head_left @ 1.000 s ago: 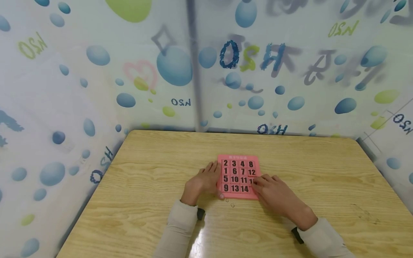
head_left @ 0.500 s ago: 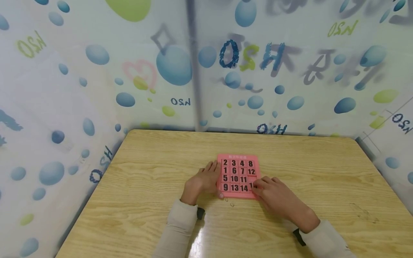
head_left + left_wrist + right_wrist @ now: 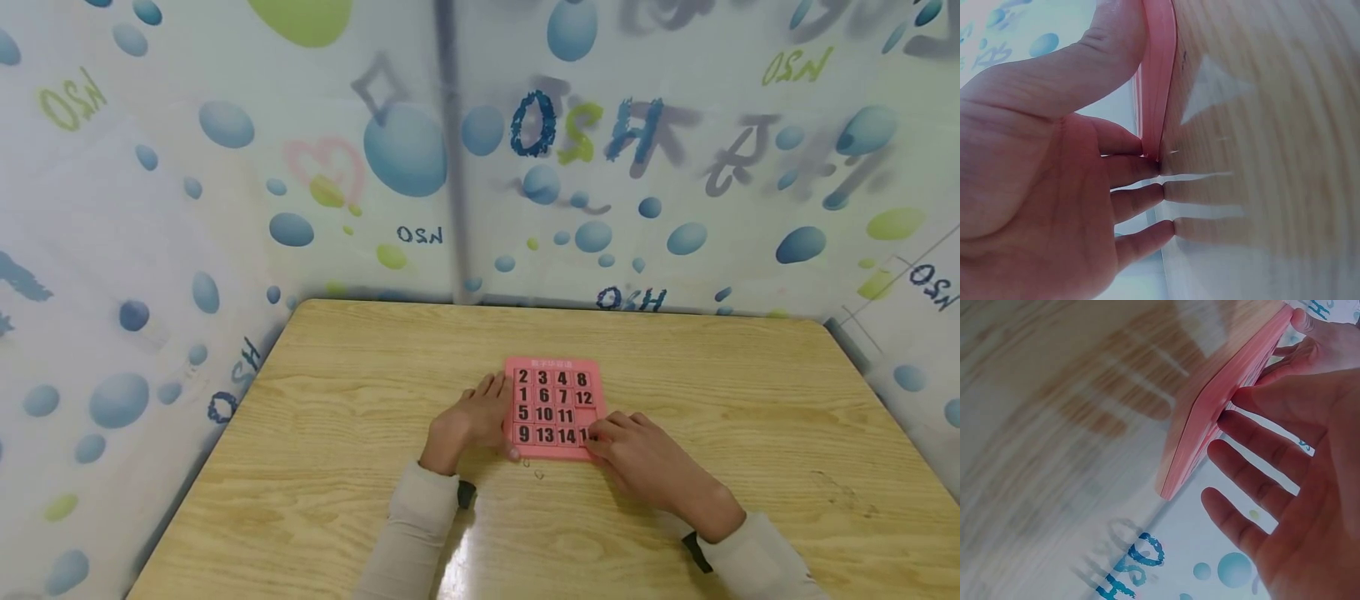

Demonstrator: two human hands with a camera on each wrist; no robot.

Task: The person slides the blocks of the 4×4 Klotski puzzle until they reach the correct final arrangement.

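Observation:
A pink number slide puzzle (image 3: 553, 363) lies flat on the wooden table, its black-numbered tiles set in rows. My left hand (image 3: 472, 421) rests along its left side. In the left wrist view, the thumb (image 3: 1116, 44) lies against the puzzle's pink edge and the straight fingertips touch the tabletop. My right hand (image 3: 645, 458) reaches over the right side, thumb and index finger on the bottom-right tile (image 3: 584, 434), whose number is partly covered. Above that tile is a bare pink gap, under the 12. The right hand's other fingers (image 3: 1229, 515) stretch out past the puzzle.
The wooden table (image 3: 375, 358) spreads around the puzzle on all sides. Behind it stands a white wall covering (image 3: 337, 258) with blue and green drops and lettering. Small ring-like marks (image 3: 538, 475) lie on the tabletop in front of the puzzle.
The tile under my right fingers has slid toward me from the row above into the bottom-right place, opening a gap below the 12. My left hand has stayed put.

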